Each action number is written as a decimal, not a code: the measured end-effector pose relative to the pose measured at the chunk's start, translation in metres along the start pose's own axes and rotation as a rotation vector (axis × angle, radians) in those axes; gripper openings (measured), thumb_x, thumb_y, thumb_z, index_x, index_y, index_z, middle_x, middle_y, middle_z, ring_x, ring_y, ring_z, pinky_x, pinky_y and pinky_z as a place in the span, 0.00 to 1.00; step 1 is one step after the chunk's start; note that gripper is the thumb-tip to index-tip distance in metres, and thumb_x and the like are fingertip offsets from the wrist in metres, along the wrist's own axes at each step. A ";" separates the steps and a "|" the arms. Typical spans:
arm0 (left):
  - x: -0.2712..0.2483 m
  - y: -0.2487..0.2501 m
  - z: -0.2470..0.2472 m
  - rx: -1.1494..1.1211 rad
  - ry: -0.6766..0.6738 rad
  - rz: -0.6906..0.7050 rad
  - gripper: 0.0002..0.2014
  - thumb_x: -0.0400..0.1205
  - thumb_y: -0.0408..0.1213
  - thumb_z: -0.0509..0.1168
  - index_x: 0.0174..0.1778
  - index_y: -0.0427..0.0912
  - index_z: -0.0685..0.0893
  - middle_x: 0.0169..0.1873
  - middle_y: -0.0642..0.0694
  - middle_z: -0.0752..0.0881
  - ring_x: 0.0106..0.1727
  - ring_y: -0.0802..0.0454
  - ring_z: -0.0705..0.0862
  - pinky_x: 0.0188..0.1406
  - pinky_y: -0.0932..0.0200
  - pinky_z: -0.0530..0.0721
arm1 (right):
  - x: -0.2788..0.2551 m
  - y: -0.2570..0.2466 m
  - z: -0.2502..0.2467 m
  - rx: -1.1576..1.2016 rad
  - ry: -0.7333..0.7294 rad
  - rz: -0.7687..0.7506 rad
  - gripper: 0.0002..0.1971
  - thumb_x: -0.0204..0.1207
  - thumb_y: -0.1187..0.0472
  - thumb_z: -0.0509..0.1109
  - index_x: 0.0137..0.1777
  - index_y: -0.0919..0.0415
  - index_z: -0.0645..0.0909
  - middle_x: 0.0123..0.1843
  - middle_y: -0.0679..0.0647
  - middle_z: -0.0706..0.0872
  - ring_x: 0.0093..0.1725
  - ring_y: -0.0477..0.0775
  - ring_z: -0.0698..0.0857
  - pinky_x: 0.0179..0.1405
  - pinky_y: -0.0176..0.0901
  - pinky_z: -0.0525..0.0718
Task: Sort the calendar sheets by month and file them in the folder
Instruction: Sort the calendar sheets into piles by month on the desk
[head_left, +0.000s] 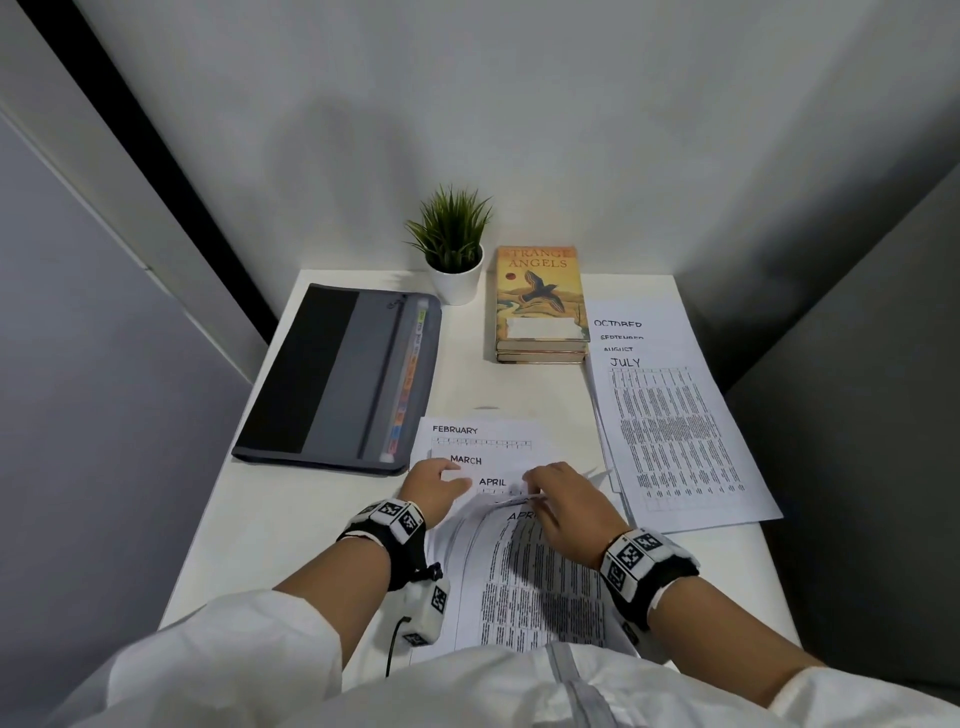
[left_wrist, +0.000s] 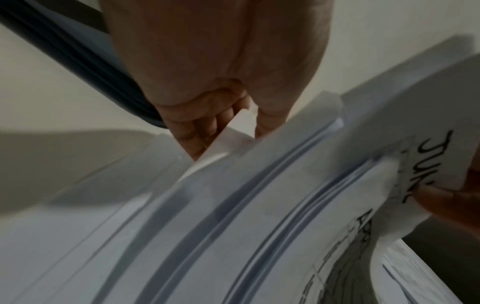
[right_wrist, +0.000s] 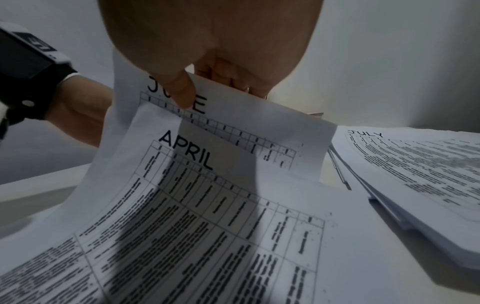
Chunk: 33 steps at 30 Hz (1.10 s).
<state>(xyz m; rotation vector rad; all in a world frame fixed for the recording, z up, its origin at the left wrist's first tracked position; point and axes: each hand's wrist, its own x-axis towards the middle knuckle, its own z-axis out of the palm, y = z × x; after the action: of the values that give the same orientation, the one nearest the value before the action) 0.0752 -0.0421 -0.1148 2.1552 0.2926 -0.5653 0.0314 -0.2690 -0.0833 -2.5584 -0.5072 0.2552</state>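
Note:
A fanned pile of calendar sheets (head_left: 483, 441) lies at mid table, showing FEBRUARY, MARCH and APRIL headings. My left hand (head_left: 441, 486) sits on its left side; in the left wrist view its curled fingers (left_wrist: 200, 127) and thumb pinch a sheet edge. My right hand (head_left: 550, 488) lifts the top end of a JUNE sheet (right_wrist: 259, 123), thumb on the heading, above a curved APRIL sheet (right_wrist: 207, 205). A second pile (head_left: 670, 415) at the right shows OCTOBER, SEPTEMBER, AUGUST and JULY. The grey zip folder (head_left: 332, 374) lies closed at the left.
A potted plant (head_left: 454, 249) and a stack of books (head_left: 540, 301) stand at the back of the white table (head_left: 249, 519). Grey partition walls close in on both sides. The folder's edge (left_wrist: 64, 61) runs just beyond my left hand.

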 end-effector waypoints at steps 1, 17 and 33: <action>0.000 0.002 0.000 0.020 -0.011 0.022 0.13 0.80 0.41 0.70 0.59 0.41 0.84 0.65 0.44 0.83 0.54 0.53 0.81 0.40 0.74 0.77 | 0.001 0.000 0.000 0.002 -0.001 -0.016 0.03 0.78 0.60 0.62 0.51 0.53 0.72 0.57 0.52 0.81 0.56 0.53 0.77 0.52 0.49 0.82; -0.018 0.014 -0.011 -0.134 0.009 0.134 0.06 0.83 0.37 0.67 0.50 0.45 0.90 0.41 0.54 0.84 0.40 0.62 0.79 0.40 0.67 0.76 | -0.004 -0.005 0.001 -0.013 -0.010 -0.032 0.03 0.79 0.57 0.61 0.45 0.50 0.70 0.41 0.47 0.78 0.41 0.50 0.74 0.40 0.42 0.74; -0.010 0.010 -0.009 -0.199 0.059 -0.140 0.24 0.83 0.37 0.66 0.75 0.38 0.70 0.71 0.41 0.76 0.72 0.44 0.76 0.72 0.50 0.73 | 0.001 -0.005 0.007 0.042 -0.018 0.016 0.03 0.80 0.56 0.63 0.50 0.46 0.71 0.50 0.47 0.76 0.43 0.48 0.78 0.41 0.43 0.84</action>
<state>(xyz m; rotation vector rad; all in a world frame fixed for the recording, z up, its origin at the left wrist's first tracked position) 0.0730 -0.0410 -0.0983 1.9714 0.5133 -0.5288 0.0288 -0.2614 -0.0870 -2.5222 -0.4834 0.2914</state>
